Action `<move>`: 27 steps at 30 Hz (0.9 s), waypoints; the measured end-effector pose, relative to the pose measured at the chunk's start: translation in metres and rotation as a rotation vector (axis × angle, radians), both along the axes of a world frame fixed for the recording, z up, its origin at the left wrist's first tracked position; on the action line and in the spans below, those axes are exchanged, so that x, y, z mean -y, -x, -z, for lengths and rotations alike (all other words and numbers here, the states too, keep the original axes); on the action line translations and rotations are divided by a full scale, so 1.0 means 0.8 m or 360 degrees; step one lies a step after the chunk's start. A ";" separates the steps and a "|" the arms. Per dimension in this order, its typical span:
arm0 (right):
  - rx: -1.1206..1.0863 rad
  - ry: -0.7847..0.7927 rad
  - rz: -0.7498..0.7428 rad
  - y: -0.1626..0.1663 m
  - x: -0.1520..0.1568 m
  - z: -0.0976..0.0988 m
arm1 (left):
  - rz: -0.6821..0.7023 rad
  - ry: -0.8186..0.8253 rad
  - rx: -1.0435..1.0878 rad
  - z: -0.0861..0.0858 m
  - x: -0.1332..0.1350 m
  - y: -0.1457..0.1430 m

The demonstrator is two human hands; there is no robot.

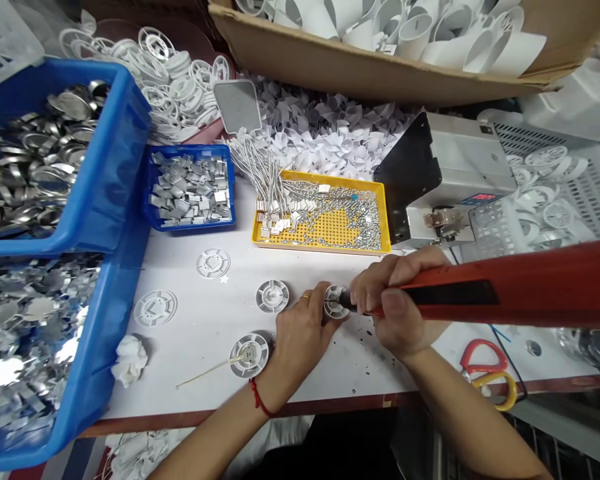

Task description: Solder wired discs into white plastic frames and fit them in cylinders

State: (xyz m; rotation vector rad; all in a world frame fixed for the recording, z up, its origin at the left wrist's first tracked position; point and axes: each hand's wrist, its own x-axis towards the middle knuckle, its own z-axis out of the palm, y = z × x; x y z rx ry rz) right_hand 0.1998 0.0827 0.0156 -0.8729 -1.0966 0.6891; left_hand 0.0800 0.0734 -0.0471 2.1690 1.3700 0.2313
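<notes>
Red soldering iron (500, 285) gripped tight in right hand (397, 300)
White plastic disc (336, 301) pinched in left hand (300, 337), right at the iron's tip

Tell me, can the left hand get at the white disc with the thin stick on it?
Probably yes: the left hand lies right beside that disc, and nothing stands between them. Its fingers are on another disc, though, so it would likely have to let go first.

The left hand (300, 340) and right hand (395, 300) sit just apart, both curled in closed grips.
</notes>
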 end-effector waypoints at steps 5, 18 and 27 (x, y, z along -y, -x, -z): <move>-0.0082 0.0056 0.0055 -0.006 0.006 -0.021 | -0.0049 -0.0112 -0.0175 -0.001 0.007 -0.002; -0.0400 -0.0032 0.0070 -0.006 0.062 -0.081 | 0.0005 -0.0744 0.0778 -0.041 0.044 0.023; -0.0464 0.0001 -0.0010 0.010 0.083 -0.088 | 0.0197 -0.1165 0.0408 -0.055 0.062 0.041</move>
